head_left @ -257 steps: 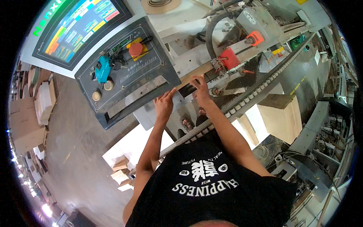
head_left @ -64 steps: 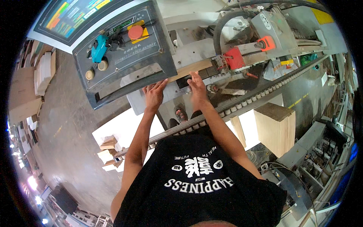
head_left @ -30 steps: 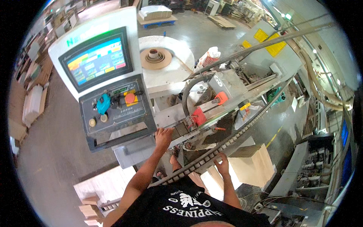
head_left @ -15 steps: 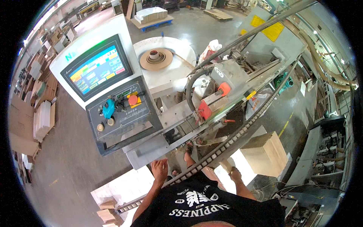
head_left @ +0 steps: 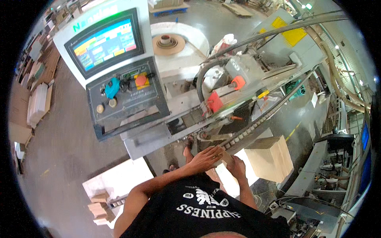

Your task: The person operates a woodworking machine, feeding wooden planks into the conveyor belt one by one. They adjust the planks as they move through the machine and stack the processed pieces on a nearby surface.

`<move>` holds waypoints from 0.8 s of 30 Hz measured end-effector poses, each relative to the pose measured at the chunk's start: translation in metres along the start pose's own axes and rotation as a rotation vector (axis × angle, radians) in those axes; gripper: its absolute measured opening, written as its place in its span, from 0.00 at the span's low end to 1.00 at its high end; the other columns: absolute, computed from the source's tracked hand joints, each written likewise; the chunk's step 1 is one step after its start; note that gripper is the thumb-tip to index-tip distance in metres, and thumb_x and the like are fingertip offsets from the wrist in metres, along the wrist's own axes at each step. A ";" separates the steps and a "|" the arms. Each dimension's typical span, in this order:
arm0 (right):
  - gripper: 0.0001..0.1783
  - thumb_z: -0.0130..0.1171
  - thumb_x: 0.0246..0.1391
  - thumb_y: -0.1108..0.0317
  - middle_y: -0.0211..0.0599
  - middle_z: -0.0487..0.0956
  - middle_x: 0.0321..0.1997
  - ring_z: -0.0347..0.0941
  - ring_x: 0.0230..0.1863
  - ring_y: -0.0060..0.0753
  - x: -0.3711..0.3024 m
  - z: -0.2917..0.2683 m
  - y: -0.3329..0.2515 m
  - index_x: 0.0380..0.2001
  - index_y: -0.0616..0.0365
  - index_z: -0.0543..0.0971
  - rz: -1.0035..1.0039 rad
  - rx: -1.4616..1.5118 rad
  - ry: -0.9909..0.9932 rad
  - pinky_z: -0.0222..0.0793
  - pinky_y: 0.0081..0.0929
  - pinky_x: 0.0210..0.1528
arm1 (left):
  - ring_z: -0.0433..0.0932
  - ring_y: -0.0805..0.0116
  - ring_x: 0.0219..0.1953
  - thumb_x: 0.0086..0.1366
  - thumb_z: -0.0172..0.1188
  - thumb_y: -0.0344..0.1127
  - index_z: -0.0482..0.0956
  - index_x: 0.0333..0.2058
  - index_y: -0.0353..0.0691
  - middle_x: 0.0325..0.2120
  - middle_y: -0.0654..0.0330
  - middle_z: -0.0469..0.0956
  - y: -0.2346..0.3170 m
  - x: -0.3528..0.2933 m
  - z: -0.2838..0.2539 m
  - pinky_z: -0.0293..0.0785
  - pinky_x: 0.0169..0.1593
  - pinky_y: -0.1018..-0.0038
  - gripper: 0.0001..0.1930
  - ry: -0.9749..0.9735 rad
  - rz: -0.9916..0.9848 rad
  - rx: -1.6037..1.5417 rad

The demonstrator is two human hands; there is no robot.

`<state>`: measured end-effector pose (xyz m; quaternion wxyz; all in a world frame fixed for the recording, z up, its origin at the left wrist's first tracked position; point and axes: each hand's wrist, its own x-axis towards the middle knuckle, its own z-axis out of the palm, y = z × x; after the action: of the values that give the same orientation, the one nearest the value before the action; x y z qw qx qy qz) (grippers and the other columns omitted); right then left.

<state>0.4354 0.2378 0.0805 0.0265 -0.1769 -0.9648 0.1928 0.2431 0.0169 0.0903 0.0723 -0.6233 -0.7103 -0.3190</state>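
Both of my hands meet in front of my body, at the near side of the edge banding machine (head_left: 190, 127). Between them is a small, narrow wooden board (head_left: 226, 158), light brown and mostly covered by my fingers. My left hand (head_left: 206, 159) reaches across with its fingers closed over the board's left end. At the board's right side, my right hand (head_left: 237, 168) grips it. The roller track (head_left: 254, 123) of the machine runs just beyond the board. A tall stack of pale wooden boards (head_left: 272, 156) stands right of my right hand.
A control panel with a lit screen (head_left: 105, 45) and a red stop button (head_left: 141, 80) rises at the left. A white panel (head_left: 119, 178) with several small wood pieces (head_left: 99, 208) lies at lower left. A coil of edging (head_left: 168, 45) sits on a round table.
My left hand has moved right from beside the track onto the wooden board. My right hand has come up and left with the board. The view has shifted slightly.
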 end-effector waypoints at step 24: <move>0.42 0.74 0.62 0.44 0.41 0.72 0.70 0.68 0.72 0.43 0.179 0.179 -0.150 0.72 0.48 0.69 0.196 1.492 -0.245 0.66 0.45 0.73 | 0.75 0.53 0.55 0.69 0.71 0.46 0.85 0.53 0.52 0.53 0.60 0.80 -0.149 -0.153 -0.081 0.61 0.65 0.52 0.17 0.272 -0.847 0.341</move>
<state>0.1967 0.1069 -0.0305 0.0145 -0.1742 -0.5547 0.8135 0.1125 -0.1588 0.0234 0.1294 -0.2109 -0.9282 -0.2780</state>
